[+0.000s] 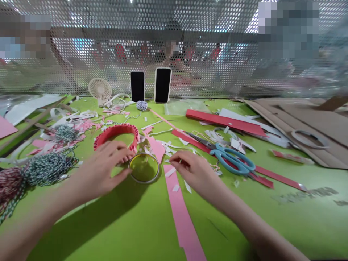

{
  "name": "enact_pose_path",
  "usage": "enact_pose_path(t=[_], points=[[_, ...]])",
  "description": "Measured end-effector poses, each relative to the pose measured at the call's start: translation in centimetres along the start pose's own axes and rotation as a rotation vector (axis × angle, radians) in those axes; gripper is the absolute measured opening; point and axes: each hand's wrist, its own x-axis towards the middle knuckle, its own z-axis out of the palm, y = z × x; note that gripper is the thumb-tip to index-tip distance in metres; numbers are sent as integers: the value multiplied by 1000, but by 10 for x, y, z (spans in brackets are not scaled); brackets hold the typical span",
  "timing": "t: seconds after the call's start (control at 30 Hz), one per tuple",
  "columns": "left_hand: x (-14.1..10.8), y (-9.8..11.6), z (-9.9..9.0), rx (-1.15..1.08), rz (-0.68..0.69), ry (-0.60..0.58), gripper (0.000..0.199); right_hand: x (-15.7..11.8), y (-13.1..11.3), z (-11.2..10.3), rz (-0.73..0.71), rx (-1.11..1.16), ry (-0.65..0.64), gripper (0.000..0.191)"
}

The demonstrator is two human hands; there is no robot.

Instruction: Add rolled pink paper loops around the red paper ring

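Note:
My left hand (107, 167) is closed at the left edge of a narrow ring-shaped roll of tape (157, 170), with the thumb and forefinger at its rim. The roll is tipped up so its round opening faces me, and green tabletop shows through. Just behind those fingers lies a red ruffled paper band (116, 131) bent into a ring. My right hand (189, 167) has thumb and forefinger pinched together above the top end of a long pink paper strip (181, 214); whatever is between the fingertips is too small to make out. Small white scraps (175, 188) lie on the strip.
Blue-handled scissors (231, 159) lie open on red strips at right. Twisted cord bundles (50, 168) and paper scraps crowd the left. Two phones (137, 87) and a small fan (100, 88) stand by a perforated metal screen (206, 65). Cardboard (312, 119) lies far right.

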Motion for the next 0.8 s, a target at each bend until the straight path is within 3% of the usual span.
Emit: enact_pose_path(t=[0.1,0.17,0.27,0.37,0.47,0.63,0.73,0.8], points=[[2,16,12,34,160,-135,16,0,-2,-2,24,4,-46,15],[2,21,22,98,171,-137,17,-2,-5,-2,31,-9,-97,14],[0,23,30,23,102,-50,21,-7,-10,-7,22,-6,-288,10],[-2,26,28,-232,-14,35,16,-13,-13,-15,-68,0,-540,12],[-5,33,22,-519,-149,22,16,-17,-11,-19,-116,-30,-652,22],[-7,40,17,-704,-164,3,17,-12,-1,-13,-70,-6,-541,16],[-9,42,20,-760,-162,16,14,-6,2,-9,-65,-78,-351,7],[-11,44,24,-754,-176,56,12,-4,-1,-6,-91,-97,-159,8]])
